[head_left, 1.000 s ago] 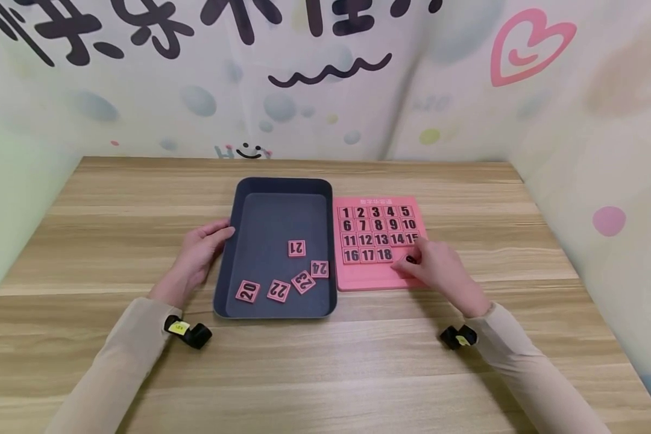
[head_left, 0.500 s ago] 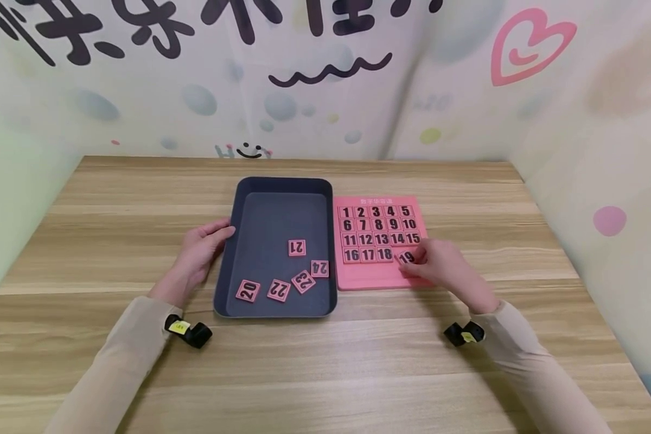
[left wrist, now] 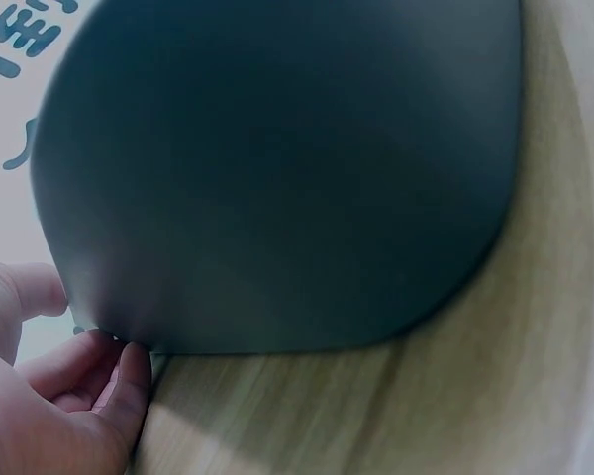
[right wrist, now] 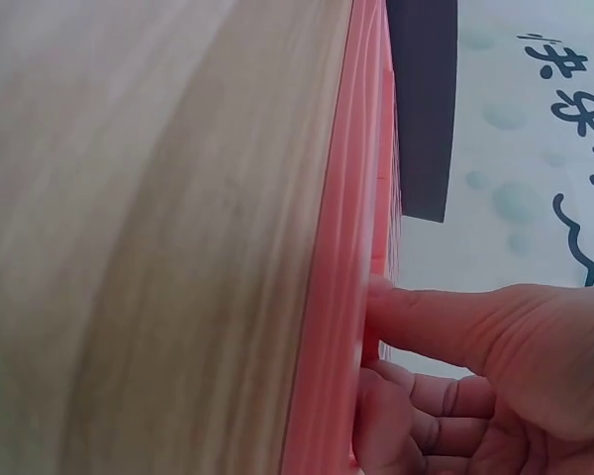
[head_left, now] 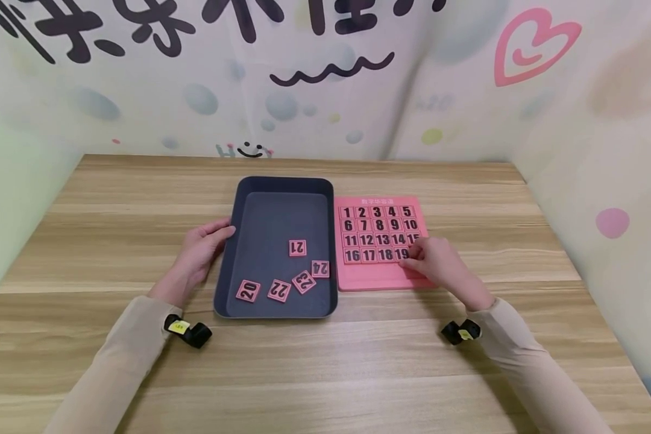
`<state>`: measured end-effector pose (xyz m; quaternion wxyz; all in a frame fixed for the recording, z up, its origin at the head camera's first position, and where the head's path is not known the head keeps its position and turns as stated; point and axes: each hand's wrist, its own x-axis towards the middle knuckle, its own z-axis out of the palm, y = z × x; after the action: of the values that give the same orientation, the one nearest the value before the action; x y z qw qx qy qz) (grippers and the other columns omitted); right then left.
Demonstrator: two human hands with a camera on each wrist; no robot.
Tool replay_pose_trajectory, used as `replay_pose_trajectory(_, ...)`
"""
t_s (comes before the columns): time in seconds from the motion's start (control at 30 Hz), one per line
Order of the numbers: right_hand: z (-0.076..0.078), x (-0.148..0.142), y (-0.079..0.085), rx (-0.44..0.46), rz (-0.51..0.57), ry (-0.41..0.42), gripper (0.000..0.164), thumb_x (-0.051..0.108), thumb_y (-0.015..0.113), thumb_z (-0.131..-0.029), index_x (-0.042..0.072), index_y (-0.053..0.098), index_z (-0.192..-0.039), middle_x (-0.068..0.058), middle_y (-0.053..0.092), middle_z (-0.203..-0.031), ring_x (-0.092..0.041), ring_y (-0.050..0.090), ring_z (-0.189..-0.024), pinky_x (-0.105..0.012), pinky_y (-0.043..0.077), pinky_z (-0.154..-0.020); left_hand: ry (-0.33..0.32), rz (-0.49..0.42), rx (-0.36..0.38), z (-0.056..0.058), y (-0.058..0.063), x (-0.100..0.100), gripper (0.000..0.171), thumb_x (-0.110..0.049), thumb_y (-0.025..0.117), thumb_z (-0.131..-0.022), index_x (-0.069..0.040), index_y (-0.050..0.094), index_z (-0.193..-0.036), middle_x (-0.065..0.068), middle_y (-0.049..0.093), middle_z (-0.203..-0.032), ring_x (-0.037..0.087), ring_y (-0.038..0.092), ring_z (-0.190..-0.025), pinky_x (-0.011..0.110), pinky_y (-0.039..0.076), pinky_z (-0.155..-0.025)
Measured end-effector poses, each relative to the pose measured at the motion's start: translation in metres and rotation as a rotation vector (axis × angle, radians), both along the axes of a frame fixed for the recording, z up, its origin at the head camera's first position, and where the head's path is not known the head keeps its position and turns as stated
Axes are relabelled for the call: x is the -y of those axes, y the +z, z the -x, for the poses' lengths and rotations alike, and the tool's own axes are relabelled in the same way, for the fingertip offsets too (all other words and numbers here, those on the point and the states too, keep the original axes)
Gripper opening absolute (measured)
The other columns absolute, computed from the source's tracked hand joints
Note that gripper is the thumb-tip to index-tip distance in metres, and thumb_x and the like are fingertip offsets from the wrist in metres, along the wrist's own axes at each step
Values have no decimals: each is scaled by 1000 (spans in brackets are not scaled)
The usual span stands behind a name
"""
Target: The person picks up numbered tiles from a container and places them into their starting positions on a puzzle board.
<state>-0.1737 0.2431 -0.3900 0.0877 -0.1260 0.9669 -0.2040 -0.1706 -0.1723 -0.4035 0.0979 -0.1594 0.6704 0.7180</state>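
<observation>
A pink number board (head_left: 377, 278) lies on the table, with tiles 1 to 18 set in rows. Tile 19 (head_left: 401, 255) lies level beside tile 18 in the fourth row, its right edge covered by my right hand (head_left: 439, 265). Thumb and fingertips pinch at that edge, low over the board. In the right wrist view the thumb (right wrist: 426, 322) reaches the board's edge (right wrist: 332, 317). My left hand (head_left: 198, 250) grips the left rim of a dark tray (head_left: 273, 211). The left wrist view has its fingers (left wrist: 129, 391) against the tray's wall.
Inside the tray lie loose tiles: 20 (head_left: 248, 291), 21 (head_left: 297, 248), 22 (head_left: 279, 290), 23 (head_left: 304, 281) and 24 (head_left: 320, 269). The tray's right side stands against the board. A printed wall (head_left: 314, 114) rises behind the wooden table (head_left: 325, 380).
Tile 19 came into sight under my right fingers, tilted, then turned straight and settled into the row beside 18. My left hand and the tray stayed in place.
</observation>
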Motion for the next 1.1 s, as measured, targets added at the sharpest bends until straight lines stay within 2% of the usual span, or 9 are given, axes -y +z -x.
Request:
replay_pose_trajectory(0.17,2,-1,7,32,10,10,21,19,75,-79,0,66,-77,-7,64,-70,-14,51,-57,-26,44,-52,-2,8,3,-1,1,-1,55,-14,59,-91,7,39,-138,7,49,-132,-1,52,-92,12,44,-78)
replay_pose_trajectory(0.3,5,2,19,-4,46,1,23,19,75,-78,0,64,-78,-7,62,-68,-15,51,-55,-27,44,-51,-4,8,2,-1,1,-1,54,-13,59,-91,6,39,-138,6,50,-130,-1,51,-93,12,43,-79)
replay_pose_trajectory(0.4,8,13,27,-52,114,31,21,18,74,-80,1,62,-81,-7,62,-70,-17,53,-59,-29,46,-54,-1,2,0,-1,1,-1,54,-12,59,-91,7,39,-138,2,53,-123,-1,53,-91,12,44,-78)
replay_pose_trajectory(0.57,9,44,35,-40,268,98,21,15,74,-80,-1,62,-89,-8,63,-78,-19,59,-70,-30,51,-63,-3,12,-2,-2,1,1,53,-13,58,-91,7,40,-138,-2,55,-116,-1,53,-90,12,44,-77)
replay_pose_trajectory(0.63,9,59,35,-30,326,147,23,14,75,-80,-1,63,-92,-7,64,-80,-18,59,-73,-29,51,-66,-2,15,-1,-2,1,1,53,-12,58,-91,7,40,-138,-4,56,-114,-1,53,-89,12,44,-77)
replay_pose_trajectory(0.87,8,115,30,18,467,398,27,7,76,-78,-3,63,-98,-11,66,-86,-15,61,-77,-25,52,-69,11,-6,-2,-2,1,-1,55,-13,60,-91,7,40,-137,-5,56,-110,-1,54,-87,12,44,-77)
replay_pose_trajectory(1.1,0,157,20,63,471,522,28,10,75,-79,-1,64,-103,-11,65,-94,-15,60,-84,-21,51,-73,3,-10,-10,-2,1,1,55,-12,60,-91,7,39,-138,-9,58,-104,-2,55,-85,12,44,-76)
